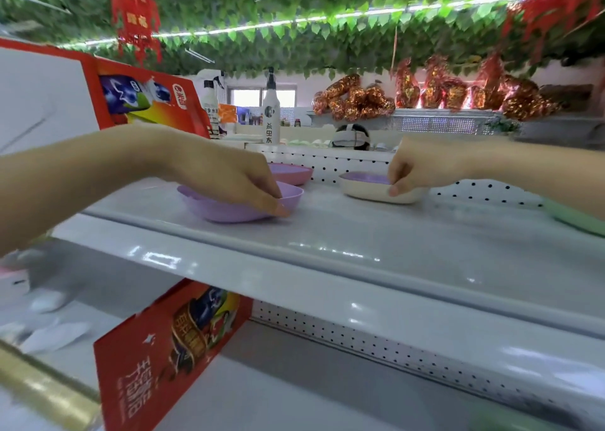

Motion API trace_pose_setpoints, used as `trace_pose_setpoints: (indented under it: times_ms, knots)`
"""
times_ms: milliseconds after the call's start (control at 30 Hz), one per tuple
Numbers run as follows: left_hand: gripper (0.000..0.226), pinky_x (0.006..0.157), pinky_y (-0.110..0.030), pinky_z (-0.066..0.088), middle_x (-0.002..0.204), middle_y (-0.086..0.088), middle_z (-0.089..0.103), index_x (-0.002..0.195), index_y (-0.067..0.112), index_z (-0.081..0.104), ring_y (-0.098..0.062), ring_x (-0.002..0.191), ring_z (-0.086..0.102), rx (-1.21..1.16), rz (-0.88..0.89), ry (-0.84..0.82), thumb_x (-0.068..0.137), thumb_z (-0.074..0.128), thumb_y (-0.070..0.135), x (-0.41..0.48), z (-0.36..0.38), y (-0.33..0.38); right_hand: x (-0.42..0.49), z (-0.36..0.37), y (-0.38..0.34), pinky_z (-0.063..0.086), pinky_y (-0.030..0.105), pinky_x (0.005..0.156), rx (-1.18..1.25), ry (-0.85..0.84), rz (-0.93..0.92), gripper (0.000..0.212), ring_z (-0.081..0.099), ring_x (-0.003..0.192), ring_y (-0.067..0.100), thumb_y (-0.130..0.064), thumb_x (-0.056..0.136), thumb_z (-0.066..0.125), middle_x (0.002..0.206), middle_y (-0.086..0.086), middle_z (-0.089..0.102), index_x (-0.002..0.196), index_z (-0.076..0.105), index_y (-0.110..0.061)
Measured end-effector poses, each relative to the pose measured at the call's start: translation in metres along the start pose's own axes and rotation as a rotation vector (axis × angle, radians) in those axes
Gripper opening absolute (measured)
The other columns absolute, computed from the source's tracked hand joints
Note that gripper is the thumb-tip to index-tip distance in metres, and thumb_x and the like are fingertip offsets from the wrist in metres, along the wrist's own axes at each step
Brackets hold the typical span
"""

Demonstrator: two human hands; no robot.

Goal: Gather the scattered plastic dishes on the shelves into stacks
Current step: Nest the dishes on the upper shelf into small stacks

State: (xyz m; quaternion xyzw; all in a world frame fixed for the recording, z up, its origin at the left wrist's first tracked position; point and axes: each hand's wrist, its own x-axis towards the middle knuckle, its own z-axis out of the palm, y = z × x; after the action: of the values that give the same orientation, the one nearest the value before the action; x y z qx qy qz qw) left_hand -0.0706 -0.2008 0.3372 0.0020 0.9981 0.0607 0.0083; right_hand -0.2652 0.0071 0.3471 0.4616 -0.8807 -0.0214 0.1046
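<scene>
Presently, upper shelf (360,234), items left to right:

1. Red carton (144,100), standing at the far left; not part of the job.
2. Left hand (229,175), reaching in from the left, fingers (278,206) closed on the near right rim of the purple dish (229,209). Dish sits on the shelf, near its front lip.
3. Pink dish (291,172), just behind the purple one, against the perforated back panel (343,163); untouched.
4. Cream dish (370,191), lilac inside, further right and well apart from the purple one. Right hand (422,168) pinches its right rim, fingers closed on it.
5. Green dish (576,218), only an edge showing at the far right.

Step in hand, as I judge it: both hands have taken hold of a dish each, gathering not yet done. Next move likely calls for lifting one dish and nesting it squarely in the other, then fetching pink and green.
</scene>
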Motion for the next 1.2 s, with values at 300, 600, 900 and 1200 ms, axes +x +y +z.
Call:
trace_pose_setpoints:
  times_ms: [300,600,900,1200]
  knots:
    - [0.034,0.052,-0.021,0.024,0.055,0.006,0.026,0.059,0.008,0.042,-0.008,0.052,0.024,0.115,0.193,0.311,0.079,0.041,0.035,0.011,-0.015,0.015,-0.030,-0.012,0.006,0.030,0.018,0.048,0.302,0.167,0.011,0.021,0.036,0.048,0.005,-0.027,0.079,0.072,0.052,-0.006,0.050,0.063,0.070,-0.014]
    - [0.031,0.051,-0.018,0.024,0.060,-0.009,0.034,0.072,-0.010,0.057,-0.011,0.056,0.029,-0.105,0.216,0.457,0.092,0.055,0.012,0.028,-0.038,0.053,-0.086,-0.068,0.030,0.045,0.005,0.060,0.480,0.479,-0.004,0.008,0.054,0.058,-0.006,-0.021,0.075,0.075,0.067,-0.009,0.067,0.080,0.075,-0.015]
    - [0.029,0.061,-0.003,0.040,0.057,0.030,0.063,0.067,0.042,0.067,0.011,0.059,0.057,-0.315,0.425,0.750,0.079,0.070,0.017,0.067,-0.051,0.180,-0.202,-0.107,0.102,0.049,0.006,0.064,0.424,0.658,0.119,0.017,0.058,0.059,-0.010,-0.010,0.078,0.072,0.058,-0.020,0.067,0.094,0.071,-0.014]
    - [0.016,0.066,-0.021,0.043,0.080,-0.002,0.071,0.090,0.011,0.075,-0.011,0.070,0.060,-0.020,0.465,0.773,0.089,0.060,0.016,0.103,-0.045,0.293,-0.331,-0.088,0.192,0.053,0.019,0.075,0.307,0.462,0.313,0.009,0.066,0.076,0.006,-0.012,0.080,0.069,0.088,0.006,0.073,0.089,0.069,-0.010]
